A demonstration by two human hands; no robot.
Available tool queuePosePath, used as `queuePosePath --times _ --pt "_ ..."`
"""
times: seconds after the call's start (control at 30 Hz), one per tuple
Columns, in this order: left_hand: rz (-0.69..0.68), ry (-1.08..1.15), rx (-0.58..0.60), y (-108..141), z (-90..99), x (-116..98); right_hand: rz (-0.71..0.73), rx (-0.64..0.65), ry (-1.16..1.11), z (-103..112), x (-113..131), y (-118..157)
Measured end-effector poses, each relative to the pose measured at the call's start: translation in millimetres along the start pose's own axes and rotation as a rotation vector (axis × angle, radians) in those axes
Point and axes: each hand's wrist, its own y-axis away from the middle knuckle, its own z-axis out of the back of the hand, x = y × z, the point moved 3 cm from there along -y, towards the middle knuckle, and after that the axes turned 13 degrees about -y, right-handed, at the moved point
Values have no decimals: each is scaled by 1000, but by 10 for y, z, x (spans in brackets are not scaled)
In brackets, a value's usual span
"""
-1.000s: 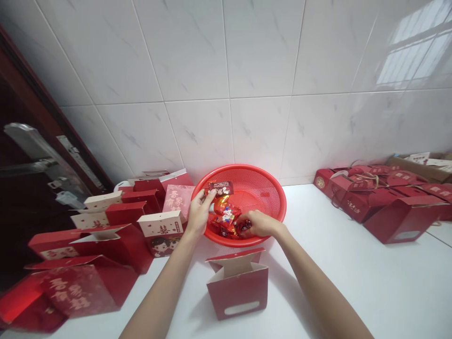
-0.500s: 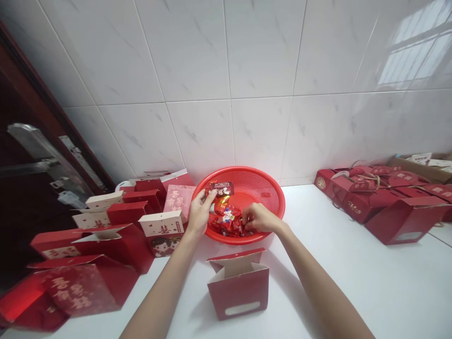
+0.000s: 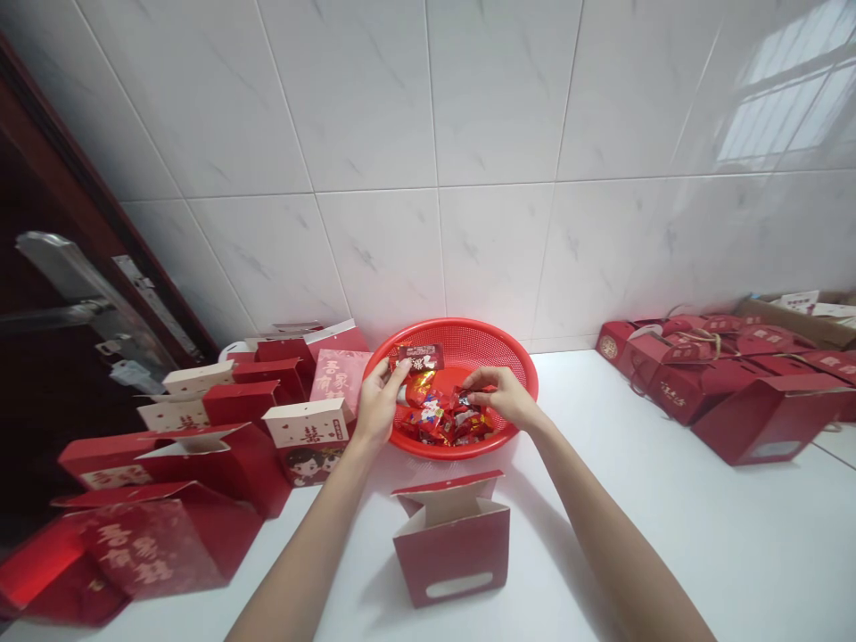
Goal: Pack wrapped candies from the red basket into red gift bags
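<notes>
A red plastic basket (image 3: 495,341) stands against the tiled wall, with red and gold wrapped candies (image 3: 434,417) at its front left. My left hand (image 3: 380,399), at the basket's left rim, is closed on several wrapped candies, a dark red packet (image 3: 423,358) uppermost. Over the candies on the right, my right hand (image 3: 498,392) pinches a small dark wrapped candy (image 3: 466,398) between thumb and fingers. In front of the basket, an open dark red box (image 3: 456,548) stands upright with its top flaps apart.
Many red and cream boxes (image 3: 157,544) stand in rows on the left, several with open tops. Closed red boxes with string (image 3: 695,383) lie at the right, before a brown carton (image 3: 829,332). A dark door with a metal handle (image 3: 63,267) is at the far left.
My right hand has lifted from among the candies and moved slightly up, now with a dark candy in its fingers. The basket has shifted slightly. My left hand has stayed in place.
</notes>
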Motion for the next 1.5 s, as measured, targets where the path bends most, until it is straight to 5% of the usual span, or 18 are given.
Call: queuePosePath --times 0.23,0.43,0.67,0.97,1.23,1.5 --pt "-28 -91 37 19 -11 -17 -10 5 124 -20 74 42" --pt "-82 -295 308 85 -100 -39 29 186 -162 -123 209 120" --pt "-171 -489 406 127 -108 -9 15 256 -252 -205 175 105" --pt "-123 -299 356 136 -127 -74 109 196 -241 -283 302 133" --pt "-105 -341 315 119 -108 -104 89 43 -292 -305 255 113" --pt "-145 -391 327 95 -98 -28 56 46 -313 -297 231 109"
